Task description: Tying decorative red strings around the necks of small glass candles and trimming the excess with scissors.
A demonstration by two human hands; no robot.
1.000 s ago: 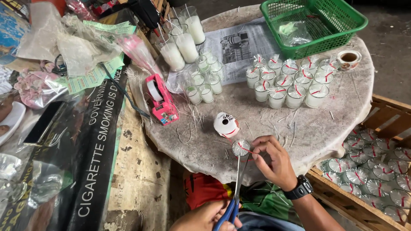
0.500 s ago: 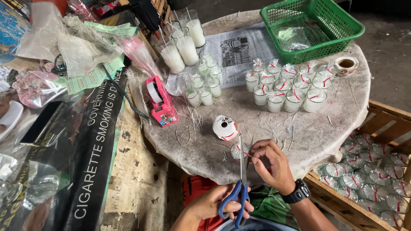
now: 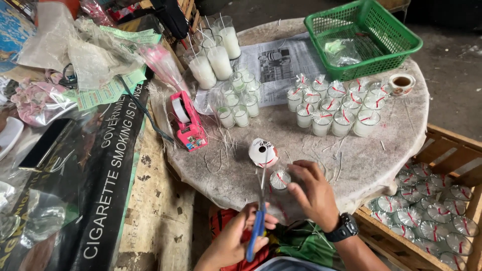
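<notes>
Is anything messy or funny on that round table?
Yes. Loose pale string snippets lie scattered over the grey cloth-covered round table, mostly beside the pink tape dispenser. The small wax-filled glass cups stand upright in tidy clusters; nothing looks spilled.

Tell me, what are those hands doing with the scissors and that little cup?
A person sits at a round cloth-covered table. The left hand holds blue-handled scissors, blades pointing up toward a small wrapped candle cup that the right hand steadies at the table's edge. A white ribbon spool sits just behind. Finished cups with red ties stand in a group farther back, and more fill a wooden crate beside the table.
</notes>
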